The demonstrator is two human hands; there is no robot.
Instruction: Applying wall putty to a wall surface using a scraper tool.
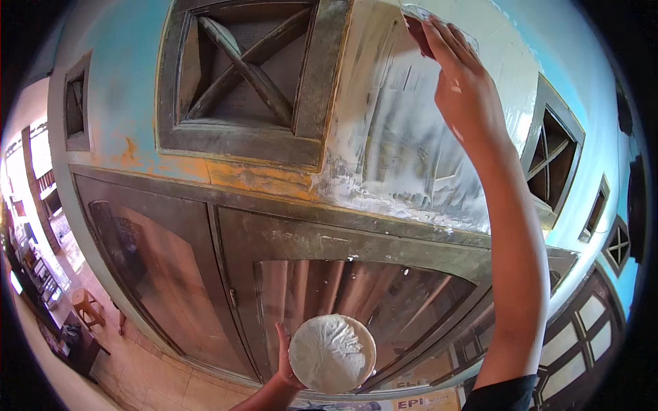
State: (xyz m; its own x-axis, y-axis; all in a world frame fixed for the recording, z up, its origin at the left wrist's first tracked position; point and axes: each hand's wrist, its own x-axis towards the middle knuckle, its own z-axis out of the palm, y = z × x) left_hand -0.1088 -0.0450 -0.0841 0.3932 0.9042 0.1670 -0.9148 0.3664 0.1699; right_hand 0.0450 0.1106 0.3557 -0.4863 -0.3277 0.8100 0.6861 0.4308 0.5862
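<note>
My right hand (466, 89) is raised high against the wall, its fingers pressed on a flat, reddish-brown putty scraper (417, 33). The blade's working edge is partly hidden by the hand and the top of the view. Below it spreads a smeared patch of whitish-grey putty (411, 137), streaked with darker bands. Low in the middle, my left hand (286, 366) grips the side of a round tub (371, 342). Thick white putty (329, 353) fills this tub, its surface creased and ridged. Most of the left fingers are behind the tub.
A dark wooden vent frame with crossed bars (243, 65) adjoins the patch; another (552, 157) lies to its right. Below run brown-framed windows (349, 236), with curtains behind the glass. Cardboard (428, 399) shows at the bottom. A stool (87, 308) stands on the tiled floor, far left.
</note>
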